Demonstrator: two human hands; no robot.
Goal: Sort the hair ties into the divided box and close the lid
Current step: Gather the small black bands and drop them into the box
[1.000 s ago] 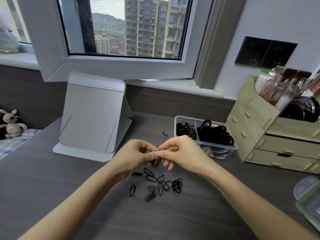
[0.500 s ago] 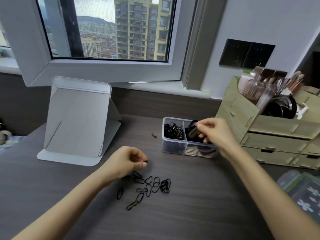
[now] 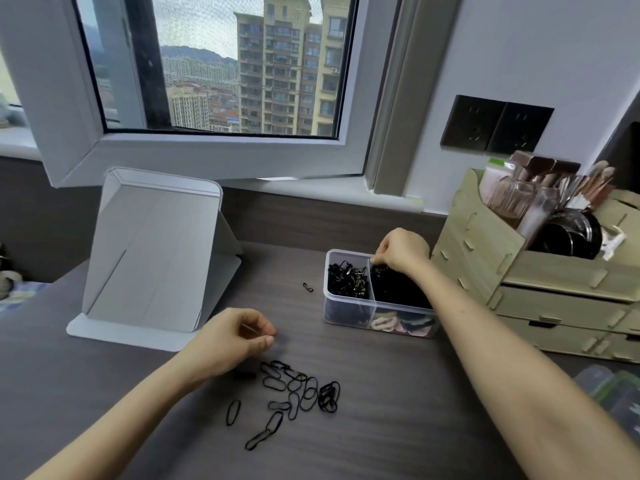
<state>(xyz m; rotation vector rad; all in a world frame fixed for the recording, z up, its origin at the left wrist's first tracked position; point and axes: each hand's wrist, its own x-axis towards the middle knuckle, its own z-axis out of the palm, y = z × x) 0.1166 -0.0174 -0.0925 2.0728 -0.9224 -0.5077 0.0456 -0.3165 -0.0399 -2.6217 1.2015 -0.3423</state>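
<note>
A clear divided box stands on the dark desk, left compartment full of small black ties, right one full of thicker black ties, pale ones at the front. My right hand reaches down into the back of the right compartment, fingertips pinched together on a black hair tie among the pile. My left hand hovers above the loose black hair ties, fingers curled, thumb and forefinger pinching a thin black tie. One stray tie lies left of the box. The box lid, clear with green edges, lies at the far right.
A grey folding mirror stand is at the back left. Right behind the box sits a wooden drawer organiser with brushes and cosmetics. An open window sash overhangs the desk's back edge.
My hands were together over the loose ties; the right hand carried a tie to the box and has now lowered into the right compartment. The left hand stayed over the pile.
</note>
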